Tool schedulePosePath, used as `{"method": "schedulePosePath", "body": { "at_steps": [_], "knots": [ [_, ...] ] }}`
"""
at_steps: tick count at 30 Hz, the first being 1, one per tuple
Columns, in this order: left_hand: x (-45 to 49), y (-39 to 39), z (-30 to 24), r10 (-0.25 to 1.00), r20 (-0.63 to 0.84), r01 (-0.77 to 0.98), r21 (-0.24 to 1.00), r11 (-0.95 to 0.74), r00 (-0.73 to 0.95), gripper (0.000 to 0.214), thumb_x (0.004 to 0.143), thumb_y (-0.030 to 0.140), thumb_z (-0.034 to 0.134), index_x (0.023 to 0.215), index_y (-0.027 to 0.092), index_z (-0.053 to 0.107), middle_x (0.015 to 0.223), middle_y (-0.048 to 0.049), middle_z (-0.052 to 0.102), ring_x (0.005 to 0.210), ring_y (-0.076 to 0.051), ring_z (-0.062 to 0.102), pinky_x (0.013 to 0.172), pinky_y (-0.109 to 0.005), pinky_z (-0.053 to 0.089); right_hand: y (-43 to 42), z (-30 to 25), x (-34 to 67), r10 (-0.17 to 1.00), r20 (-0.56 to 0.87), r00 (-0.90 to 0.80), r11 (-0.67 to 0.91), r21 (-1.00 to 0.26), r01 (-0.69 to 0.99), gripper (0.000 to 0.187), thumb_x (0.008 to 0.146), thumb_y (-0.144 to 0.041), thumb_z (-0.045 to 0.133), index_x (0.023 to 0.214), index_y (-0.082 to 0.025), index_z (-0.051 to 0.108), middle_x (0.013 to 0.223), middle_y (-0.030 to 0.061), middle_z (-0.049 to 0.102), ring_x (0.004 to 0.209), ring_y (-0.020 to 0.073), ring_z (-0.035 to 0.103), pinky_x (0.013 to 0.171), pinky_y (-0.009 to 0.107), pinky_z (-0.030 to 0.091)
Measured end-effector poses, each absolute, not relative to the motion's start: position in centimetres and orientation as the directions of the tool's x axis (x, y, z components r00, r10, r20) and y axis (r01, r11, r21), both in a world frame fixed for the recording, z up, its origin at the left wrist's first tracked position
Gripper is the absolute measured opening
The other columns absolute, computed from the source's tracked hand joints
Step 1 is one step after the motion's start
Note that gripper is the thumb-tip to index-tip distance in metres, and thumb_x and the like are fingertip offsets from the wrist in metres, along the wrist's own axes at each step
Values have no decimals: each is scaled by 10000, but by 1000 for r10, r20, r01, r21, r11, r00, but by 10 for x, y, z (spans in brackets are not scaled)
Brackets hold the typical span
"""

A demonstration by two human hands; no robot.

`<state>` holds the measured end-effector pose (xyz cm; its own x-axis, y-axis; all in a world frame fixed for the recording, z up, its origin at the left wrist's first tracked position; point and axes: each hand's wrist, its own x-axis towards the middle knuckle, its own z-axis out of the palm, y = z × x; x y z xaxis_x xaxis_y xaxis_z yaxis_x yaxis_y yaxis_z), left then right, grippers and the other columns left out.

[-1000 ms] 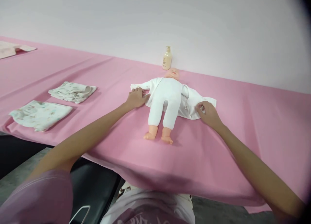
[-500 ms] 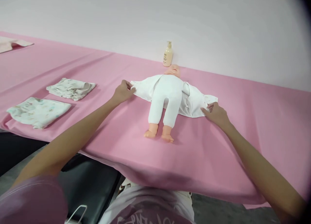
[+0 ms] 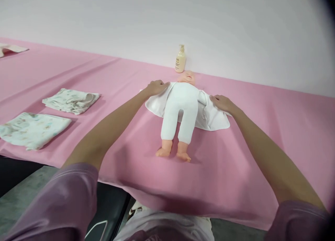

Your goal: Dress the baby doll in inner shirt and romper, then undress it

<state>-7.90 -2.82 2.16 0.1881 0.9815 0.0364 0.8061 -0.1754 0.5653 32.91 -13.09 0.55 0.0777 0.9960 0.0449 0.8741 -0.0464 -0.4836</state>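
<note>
A doll (image 3: pixel 180 96) with a white body lies on its back, its bare feet toward me and its head at the far end. Beneath it a white baby top (image 3: pixel 216 120) is spread open, sleeves out to both sides. Across the sleeve on the left lies my left hand (image 3: pixel 157 87), open, its fingertips near the doll's shoulder. My right hand (image 3: pixel 222 103) rests open on the other sleeve, fingers pointing toward the doll. Both hands partly hide the sleeves, and the doll's arms cannot be made out.
A cream pump bottle (image 3: pixel 180 61) stands behind the doll's head, against the white wall (image 3: pixel 104 21). Two folded patterned cloths (image 3: pixel 35 127) lie on the left of the pink table cover (image 3: pixel 146 171). A pale pink cloth (image 3: pixel 13 48) is at the far left.
Both my hands have let go of the sleeve ends and moved inward along the sleeves, toward the doll's shoulders. The view has shifted slightly.
</note>
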Motion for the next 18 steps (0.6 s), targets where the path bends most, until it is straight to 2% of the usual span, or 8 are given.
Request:
{"method": "schedulePosePath", "body": {
  "at_steps": [2, 4, 7, 10, 13, 18],
  "knots": [
    [-71, -12, 27, 981, -71, 772, 628, -99, 183, 747, 998, 811, 655, 1382, 184, 788, 1485, -232, 772, 1281, -435, 738, 1070, -528, 565, -120, 11, 319, 993, -33, 117, -116, -544, 831, 458, 1131, -657, 605, 1068, -224, 742, 1257, 131, 820, 1061, 302, 706, 930, 417, 542],
    [-67, 2, 30, 981, -137, 761, 648, -14, 135, 790, 941, 824, 737, 1396, 182, 795, 1443, -254, 787, 1201, -437, 764, 1010, -531, 580, -110, 13, 312, 985, -42, 168, -159, -608, 778, 422, 1093, -650, 694, 1160, -236, 733, 1313, 107, 808, 1042, 267, 702, 871, 374, 529],
    [-64, 16, 35, 981, -180, 757, 650, 68, 67, 732, 921, 792, 797, 1341, 194, 826, 1310, -231, 829, 1119, -425, 780, 987, -542, 593, -96, 17, 309, 980, -114, 166, -199, -675, 711, 487, 1019, -708, 799, 1161, -249, 719, 1262, 93, 801, 949, 241, 689, 782, 353, 516],
    [-60, 22, 43, 972, -206, 780, 625, 42, 113, 705, 923, 826, 789, 1301, 234, 849, 1209, -179, 847, 1123, -413, 781, 1021, -535, 593, -82, 24, 311, 971, -214, 105, -228, -706, 671, 542, 941, -742, 893, 1105, -253, 727, 1149, 98, 805, 909, 257, 695, 748, 364, 544],
    [-56, 23, 51, 959, -234, 829, 560, 1, 157, 767, 896, 874, 801, 1293, 220, 856, 1175, -196, 852, 1167, -437, 774, 1067, -548, 575, -72, 31, 311, 973, -230, 31, -199, -762, 617, 529, 891, -685, 970, 1080, -247, 743, 1062, 115, 804, 953, 293, 717, 789, 385, 599],
    [-51, 27, 45, 968, -177, 827, 560, -52, 180, 697, 977, 785, 767, 1387, 225, 828, 1378, -201, 828, 1255, -431, 771, 1126, -537, 564, -64, 31, 307, 987, -161, 18, -143, -817, 559, 461, 925, -612, 956, 1065, -249, 709, 1150, 98, 809, 1024, 257, 722, 845, 343, 613]
  ]
}}
